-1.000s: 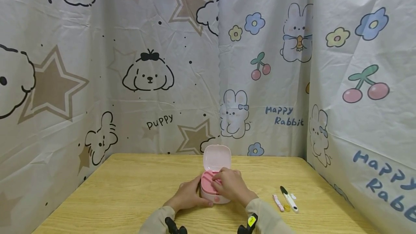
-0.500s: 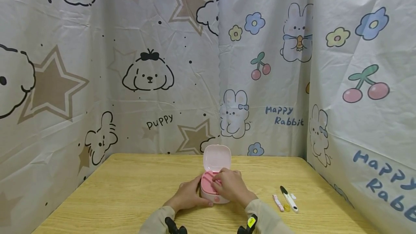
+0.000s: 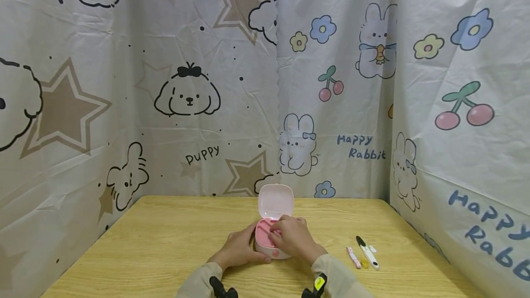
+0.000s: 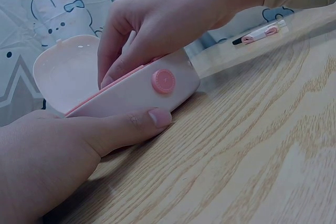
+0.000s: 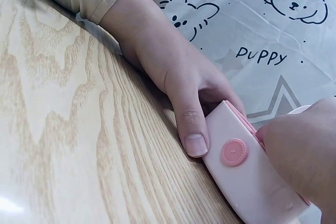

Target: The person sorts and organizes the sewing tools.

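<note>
A small white-and-pink box (image 3: 265, 252) with a round pink button on its front stands on the table, its pale pink lid (image 3: 276, 202) raised. A pink divided tray (image 3: 264, 232) sits inside it. My left hand (image 3: 239, 248) grips the box at its left side, the thumb lying along the lower front in the left wrist view, the other fingers mostly hidden behind it. From the right, my right hand (image 3: 293, 236) reaches over the box with bent fingers down at the tray. Its fingertips are hidden, so whether they pinch anything cannot be seen.
On the wooden table (image 3: 165, 224), right of the box, lie a slim white tool with a black end (image 3: 367, 253), a folded pink-and-white strip (image 3: 354, 257), a small yellow round piece (image 3: 365, 264) and a small white piece (image 3: 373, 249). Patterned curtains (image 3: 186, 128) enclose the table.
Both hands stay at the box in almost the same pose. The whole head view has shifted very slightly; the box and the loose items remain in place.
</note>
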Demonstrator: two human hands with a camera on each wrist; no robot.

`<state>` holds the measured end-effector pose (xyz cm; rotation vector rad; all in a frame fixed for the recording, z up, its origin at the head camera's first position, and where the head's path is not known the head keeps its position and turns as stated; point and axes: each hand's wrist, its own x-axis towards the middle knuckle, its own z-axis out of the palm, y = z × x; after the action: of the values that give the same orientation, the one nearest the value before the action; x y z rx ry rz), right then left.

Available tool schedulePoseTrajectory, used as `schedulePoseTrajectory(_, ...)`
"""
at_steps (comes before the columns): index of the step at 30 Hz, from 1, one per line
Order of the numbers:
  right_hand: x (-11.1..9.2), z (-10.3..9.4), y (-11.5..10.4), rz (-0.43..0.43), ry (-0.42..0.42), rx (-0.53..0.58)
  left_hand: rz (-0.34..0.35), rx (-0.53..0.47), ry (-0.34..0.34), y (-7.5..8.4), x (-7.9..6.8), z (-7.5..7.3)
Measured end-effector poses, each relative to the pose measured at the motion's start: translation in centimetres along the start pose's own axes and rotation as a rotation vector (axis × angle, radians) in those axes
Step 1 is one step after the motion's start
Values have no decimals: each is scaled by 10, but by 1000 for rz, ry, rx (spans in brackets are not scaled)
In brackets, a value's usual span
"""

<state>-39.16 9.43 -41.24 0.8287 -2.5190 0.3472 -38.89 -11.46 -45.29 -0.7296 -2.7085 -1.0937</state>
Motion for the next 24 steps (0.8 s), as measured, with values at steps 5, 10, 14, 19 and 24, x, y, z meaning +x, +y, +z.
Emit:
schedulePoseTrajectory(5,-2,2,1,20,6,10,5,-6,-6,1,1,0)
schedulePoseTrajectory(10,-3,3,1,40,8,24,8,-4,-5,3,-1,-1)
schedulePoseTrajectory(14,-4,5,1,35,21,35,8,-4,-7,3,-2,-1)
schedulePoseTrajectory(19,-4,6,-1,17,49,33,14,4,5,1,-4,-2)
schedulePoseTrajectory(24,-4,6,1,27,62,19,26,7,6,1,-2,0)
